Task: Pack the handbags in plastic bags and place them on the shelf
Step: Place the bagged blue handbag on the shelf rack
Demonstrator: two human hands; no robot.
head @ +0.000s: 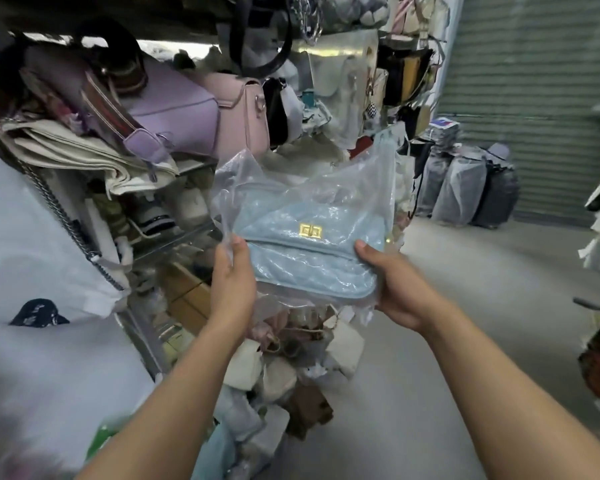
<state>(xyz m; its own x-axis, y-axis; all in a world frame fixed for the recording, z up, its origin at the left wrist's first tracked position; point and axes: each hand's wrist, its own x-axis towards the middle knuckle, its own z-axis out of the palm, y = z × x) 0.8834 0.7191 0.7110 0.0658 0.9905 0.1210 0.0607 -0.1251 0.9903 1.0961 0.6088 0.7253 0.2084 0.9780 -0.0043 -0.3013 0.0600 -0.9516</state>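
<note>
A light blue quilted handbag (312,251) with a gold clasp lies inside a clear plastic bag (329,178), held up in front of the shelf (174,237). My left hand (232,275) grips the bag's left side, thumb pinching the plastic. On the right, my right hand (392,282) holds the lower corner, thumb on top and fingers underneath. The loose top of the plastic bag stands up, crumpled, above the handbag.
The shelf on the left is crammed with a purple bag (174,112), a pink bag (243,112) and cream bags (84,150). Wrapped bags (284,372) pile on the floor below. Covered bundles (465,188) stand by a green shutter (534,98). Grey floor (465,289) lies to the right.
</note>
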